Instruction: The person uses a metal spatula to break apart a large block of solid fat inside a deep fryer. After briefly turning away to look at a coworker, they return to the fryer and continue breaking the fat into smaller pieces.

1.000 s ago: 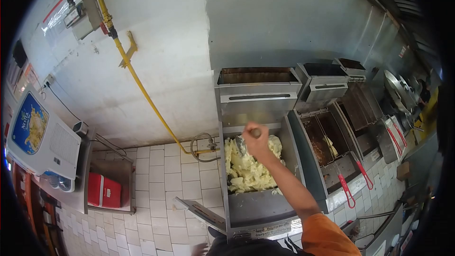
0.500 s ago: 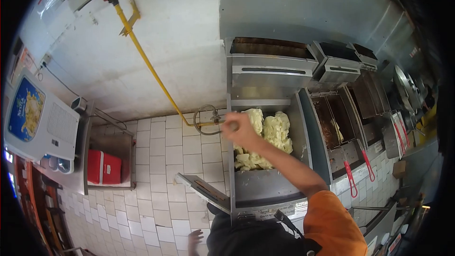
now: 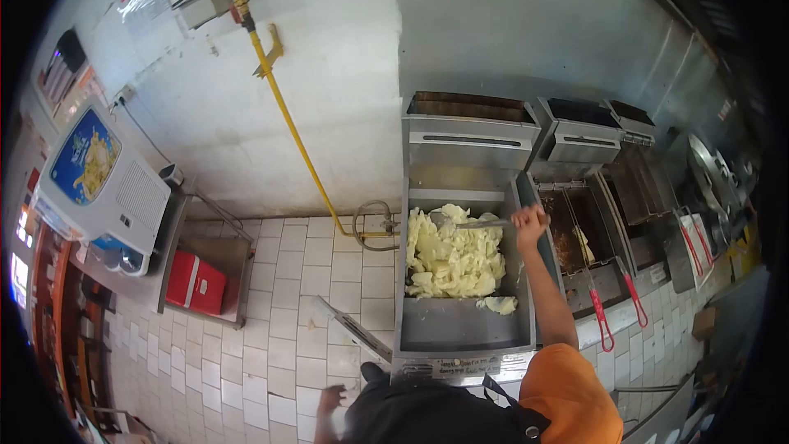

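Note:
My right hand (image 3: 530, 224) is closed round the handle of a long-handled metal utensil (image 3: 485, 224), above the right side of a steel fryer vat (image 3: 460, 337). The utensil's far end, perhaps a spoon or ladle, rests among soft lumps of pale yellow solid fat (image 3: 456, 267). Its exact shape is partly hidden. A small separate lump (image 3: 498, 304) lies near the vat's front right. My left hand (image 3: 333, 400) hangs low at my side over the tiles, fingers loosely apart, holding nothing.
Right of the vat stand more fryers with wire baskets and red handles (image 3: 600, 321). An open fryer door (image 3: 353, 329) juts out to the left. A yellow gas pipe (image 3: 300, 144) runs down the wall. A white machine (image 3: 123, 189) and red cooler (image 3: 196, 284) are farther left.
My right hand has swung from the vat's left side to its right edge. The utensil now lies crosswise over the fat, and the small lump shows near the front.

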Motion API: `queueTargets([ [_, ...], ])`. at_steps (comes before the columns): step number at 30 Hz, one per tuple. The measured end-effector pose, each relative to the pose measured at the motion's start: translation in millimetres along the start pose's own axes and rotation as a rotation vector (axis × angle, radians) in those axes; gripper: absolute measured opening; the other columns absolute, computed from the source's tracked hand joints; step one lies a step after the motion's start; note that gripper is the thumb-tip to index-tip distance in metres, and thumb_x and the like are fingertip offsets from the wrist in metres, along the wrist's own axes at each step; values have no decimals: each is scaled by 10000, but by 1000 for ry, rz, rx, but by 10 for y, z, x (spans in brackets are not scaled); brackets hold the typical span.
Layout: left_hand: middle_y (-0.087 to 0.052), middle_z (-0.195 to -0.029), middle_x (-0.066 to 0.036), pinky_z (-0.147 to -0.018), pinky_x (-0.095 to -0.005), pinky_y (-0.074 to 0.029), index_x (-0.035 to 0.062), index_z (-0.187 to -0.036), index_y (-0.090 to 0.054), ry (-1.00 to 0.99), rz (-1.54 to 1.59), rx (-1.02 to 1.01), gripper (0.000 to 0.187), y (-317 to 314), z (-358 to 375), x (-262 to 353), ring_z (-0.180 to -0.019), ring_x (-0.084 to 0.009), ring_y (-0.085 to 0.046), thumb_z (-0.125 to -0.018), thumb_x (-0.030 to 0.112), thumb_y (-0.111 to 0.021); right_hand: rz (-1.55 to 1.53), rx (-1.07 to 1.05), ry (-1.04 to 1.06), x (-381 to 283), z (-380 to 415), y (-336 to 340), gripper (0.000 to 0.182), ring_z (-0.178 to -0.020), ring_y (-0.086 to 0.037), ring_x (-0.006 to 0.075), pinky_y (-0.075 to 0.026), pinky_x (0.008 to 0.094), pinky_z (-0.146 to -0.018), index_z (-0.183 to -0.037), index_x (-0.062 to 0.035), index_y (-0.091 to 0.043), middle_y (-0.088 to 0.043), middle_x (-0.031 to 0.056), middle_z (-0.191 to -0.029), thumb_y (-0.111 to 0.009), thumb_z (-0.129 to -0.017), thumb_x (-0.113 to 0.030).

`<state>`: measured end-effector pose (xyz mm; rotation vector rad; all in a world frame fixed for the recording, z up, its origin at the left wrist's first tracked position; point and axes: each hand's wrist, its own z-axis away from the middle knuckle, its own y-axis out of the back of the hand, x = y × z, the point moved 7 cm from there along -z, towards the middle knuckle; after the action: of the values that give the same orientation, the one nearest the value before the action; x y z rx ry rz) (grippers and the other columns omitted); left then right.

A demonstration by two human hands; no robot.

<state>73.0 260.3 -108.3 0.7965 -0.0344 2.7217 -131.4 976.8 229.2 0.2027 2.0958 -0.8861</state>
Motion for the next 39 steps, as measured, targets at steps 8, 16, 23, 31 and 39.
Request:
queueTargets([
  [8, -683, -1140, -121, -743, -371, -563, 33, -1251, -579, -235, -286, -163, 588, 2, 63, -431, -955, -231, -692, -687, 15, -743, 373, -264, 293, -825, 1031, -1373, 294, -533, -306, 82, -273, 277, -485, -660, -51, -317, -343, 2, -578, -487, -860, 82],
  [16, -639, -1218, -166, -935, -382, -483, 87, -1218, -627, -357, -1105, -154, 471, -200, 137, -849, -1108, -336, -617, -837, 364, -642, 212, -274, 309, -1317, 370, -1875, 319, -512, -267, 62, -227, 280, -452, -627, -53, -297, -322, -12, -558, -496, -855, 47],
  [23, -682, -1108, -142, -671, -452, -540, 30, -1197, -601, -242, -321, -112, 413, -154, 91, -470, -836, -277, -691, -849, 244, -660, 412, -181, 123, -611, 30, -1901, 237, -562, -348, 72, -296, 269, -492, -625, -17, -393, -417, 13, -564, -565, -780, 34],
  [31, -682, -1140, -143, -617, -387, -542, 27, -1258, -585, 37, -20, 23, 388, -283, 375, 164, -891, -247, -709, -953, 249, -494, 504, -213, 146, 225, 60, -1570, 245, -591, -315, 99, -308, 283, -511, -663, -16, -346, -327, 43, -599, -560, -764, 45],
  [39, -664, -1143, -172, -628, -366, -587, -45, -1265, -528, -154, -143, -125, 412, -156, 241, -299, -888, -254, -704, -857, -25, -579, 332, -400, 98, 303, 665, -1270, 299, -571, -256, 83, -246, 267, -495, -661, -50, -298, -301, 18, -608, -539, -804, 55],
])
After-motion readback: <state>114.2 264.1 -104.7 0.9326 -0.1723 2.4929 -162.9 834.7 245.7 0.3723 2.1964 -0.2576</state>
